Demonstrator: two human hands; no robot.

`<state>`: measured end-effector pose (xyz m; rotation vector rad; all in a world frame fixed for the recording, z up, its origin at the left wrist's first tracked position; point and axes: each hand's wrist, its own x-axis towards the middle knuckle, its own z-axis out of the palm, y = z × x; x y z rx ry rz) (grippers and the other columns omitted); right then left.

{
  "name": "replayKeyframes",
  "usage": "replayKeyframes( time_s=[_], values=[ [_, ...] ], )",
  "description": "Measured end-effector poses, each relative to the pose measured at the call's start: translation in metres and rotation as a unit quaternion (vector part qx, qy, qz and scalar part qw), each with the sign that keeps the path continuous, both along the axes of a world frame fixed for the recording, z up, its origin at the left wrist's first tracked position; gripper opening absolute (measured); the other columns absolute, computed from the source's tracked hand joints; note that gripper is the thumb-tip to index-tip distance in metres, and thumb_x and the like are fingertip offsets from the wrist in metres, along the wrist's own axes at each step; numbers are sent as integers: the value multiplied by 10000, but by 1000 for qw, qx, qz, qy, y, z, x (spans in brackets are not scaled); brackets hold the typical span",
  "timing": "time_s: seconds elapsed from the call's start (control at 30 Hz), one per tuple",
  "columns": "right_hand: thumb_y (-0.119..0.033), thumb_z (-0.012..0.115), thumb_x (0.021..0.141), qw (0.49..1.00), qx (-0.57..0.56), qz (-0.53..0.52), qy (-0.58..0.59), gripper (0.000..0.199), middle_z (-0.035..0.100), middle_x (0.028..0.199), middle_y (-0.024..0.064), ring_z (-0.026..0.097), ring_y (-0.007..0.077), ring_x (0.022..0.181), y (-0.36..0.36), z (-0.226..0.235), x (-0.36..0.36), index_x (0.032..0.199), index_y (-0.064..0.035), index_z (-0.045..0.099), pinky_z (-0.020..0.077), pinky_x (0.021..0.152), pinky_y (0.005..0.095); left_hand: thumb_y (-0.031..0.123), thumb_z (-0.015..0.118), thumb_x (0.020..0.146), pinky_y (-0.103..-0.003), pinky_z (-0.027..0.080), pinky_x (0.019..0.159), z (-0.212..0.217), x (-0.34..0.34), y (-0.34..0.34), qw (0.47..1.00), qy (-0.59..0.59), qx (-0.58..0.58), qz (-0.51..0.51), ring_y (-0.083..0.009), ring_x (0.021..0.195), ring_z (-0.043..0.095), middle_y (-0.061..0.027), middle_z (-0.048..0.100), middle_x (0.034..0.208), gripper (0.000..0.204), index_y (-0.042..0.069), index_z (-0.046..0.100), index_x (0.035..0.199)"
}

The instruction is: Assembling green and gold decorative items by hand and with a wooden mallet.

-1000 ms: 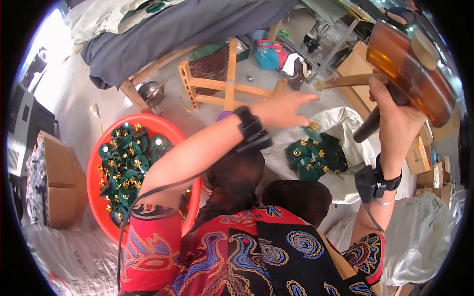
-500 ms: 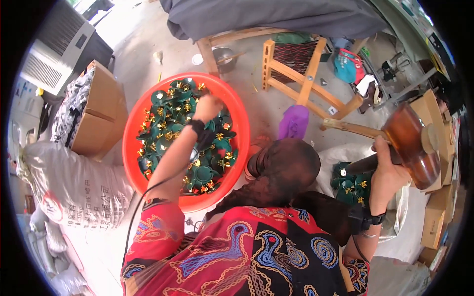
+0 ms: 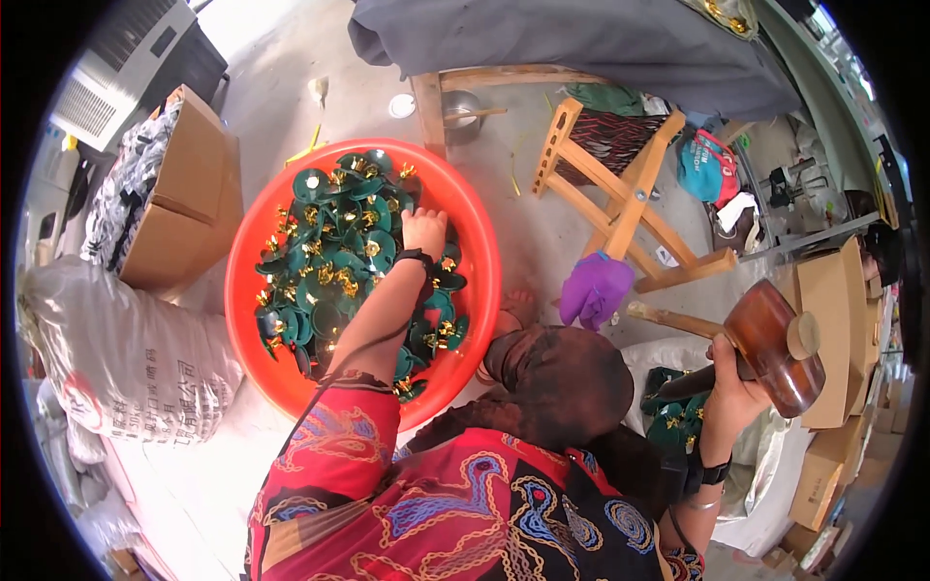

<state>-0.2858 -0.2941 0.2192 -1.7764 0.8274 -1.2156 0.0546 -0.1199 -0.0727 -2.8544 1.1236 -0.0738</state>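
My left hand (image 3: 424, 230) is resting inside the red basin (image 3: 475, 252), near its right wall, over the heaped green discs (image 3: 373, 249), which are bearing gold-coloured fittings (image 3: 344, 281). Its fingers are curling downward and sitting close together; I cannot tell whether they are holding a disc. My right hand (image 3: 733, 392) is staying out to the right of the basin, its fingers wrapping a brown mallet-like tool (image 3: 765, 339); the wooden handle (image 3: 673, 320) is pointing back toward the basin. A dark rod (image 3: 683, 384) is extending from the same hand, also toward the basin. Beyond the basin's right side, a white sack (image 3: 756, 455) is holding more green discs. A purple cloth (image 3: 598, 288) is hanging on a wooden frame (image 3: 630, 208), likewise right of the basin, while a cardboard box (image 3: 194, 203) is standing just to its left.
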Motion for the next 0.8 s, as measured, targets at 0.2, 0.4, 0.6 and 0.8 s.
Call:
replayKeyframes(
  time_s=[0.2, 0.4, 0.6, 0.8],
  values=[
    [43, 686, 715, 1000, -2, 14, -5, 313, 585, 772, 55, 556, 124, 648, -6, -2, -3, 981, 3, 528, 454, 598, 239, 147, 548, 701, -410, 396, 697, 16, -4, 2, 991, 19, -127, 34, -224, 822, 602, -55, 634, 785, 119, 118, 617, 794],
    [40, 704, 698, 998, 20, 14, 50, 615, 542, 1143, 112, 546, 179, 1022, -14, 18, -3, 1223, 1, 386, 446, 882, 313, 22, 606, 705, -330, 470, 706, 146, -63, -36, 866, 182, -445, -141, -265, 772, 578, -137, 583, 823, 323, 26, 606, 1029],
    [20, 691, 707, 992, -113, 56, 15, 508, 589, 996, 89, 593, 150, 843, -11, 49, 28, 1153, 7, 449, 493, 731, 266, 3, 659, 647, -368, 471, 735, 196, -140, -104, 769, 324, -456, -309, -316, 837, 576, -159, 590, 902, 573, 84, 506, 1194],
    [-8, 694, 722, 975, -124, 158, 98, 370, 607, 1012, 55, 581, 117, 906, -19, 33, 49, 1064, 7, 554, 474, 792, 258, 16, 669, 626, -388, 464, 707, 187, -146, -112, 824, 297, -391, -283, -324, 818, 561, -131, 579, 879, 617, 80, 477, 1209]
  ],
)
